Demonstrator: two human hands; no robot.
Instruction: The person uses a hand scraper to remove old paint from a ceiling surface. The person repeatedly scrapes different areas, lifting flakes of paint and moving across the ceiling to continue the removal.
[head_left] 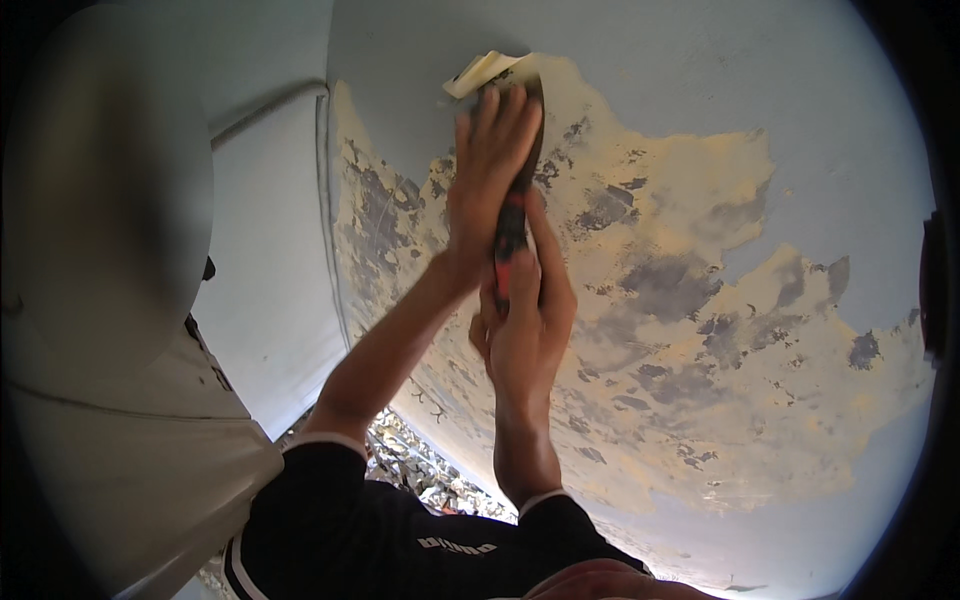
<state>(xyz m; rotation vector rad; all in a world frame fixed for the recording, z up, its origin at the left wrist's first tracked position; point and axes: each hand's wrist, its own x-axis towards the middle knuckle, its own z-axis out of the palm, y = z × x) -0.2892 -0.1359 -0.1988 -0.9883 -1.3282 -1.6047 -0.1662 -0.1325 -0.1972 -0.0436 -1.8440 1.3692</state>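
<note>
Scraper (512,215) with a dark and red handle is held by both hands against the wall, and its pale blade (487,70) touches the surface at the upper edge of the peeled area. Nearest to the camera are the black sleeves (400,540) with white cuffs, and from them the two bare forearms go up. The right hand (525,320) is closed firmly around the lower part of the handle, with the index finger lying straight along it. The left hand (488,185) is just above it, fingers stretched and pressing flat over the upper part of the tool, close behind the blade. I judge that the step in hand is scraping old paint off, with the blade pushed upward under the paint edge; the next stroke seems to need steady pressure from the upper hand and a low angle, so the blade does not dig into the plaster. Around and to the right of the hands the grey-blue wall (800,150) shows a large patch (690,330) of yellowish layer with darker grey spots. Left of the hands a corner leads to another pale wall (270,280). Below the hands, small debris (420,470) lies on the floor.
</note>
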